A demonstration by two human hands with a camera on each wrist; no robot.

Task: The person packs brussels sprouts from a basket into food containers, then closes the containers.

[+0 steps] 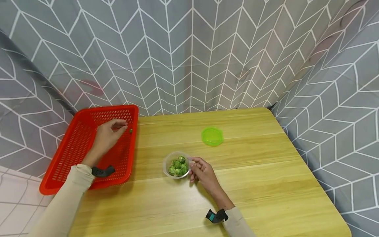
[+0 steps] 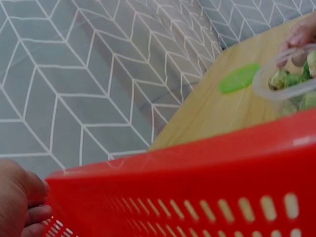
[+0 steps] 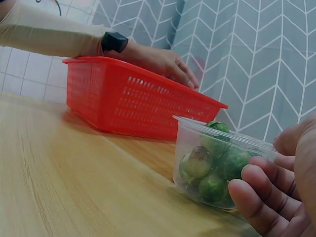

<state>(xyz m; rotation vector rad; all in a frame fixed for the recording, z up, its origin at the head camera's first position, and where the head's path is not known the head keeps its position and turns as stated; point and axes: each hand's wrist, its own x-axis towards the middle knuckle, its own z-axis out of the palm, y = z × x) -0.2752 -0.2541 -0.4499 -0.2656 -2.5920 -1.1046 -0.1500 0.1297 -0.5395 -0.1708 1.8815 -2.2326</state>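
A round clear plastic container with several Brussels sprouts in it stands on the table. My right hand pinches the container's right rim, thumb on top and fingers along its side in the right wrist view. Over the red plastic basket hangs my left hand, its fingers loosely bent and nothing visible between them. A small green bit shows by the basket's right wall, just beyond those fingertips; too little of it is visible to name it.
A bright green lid lies flat on the wooden table, behind and right of the container. The basket covers the table's left end. Grey patterned curtains hang behind the table and along both sides.
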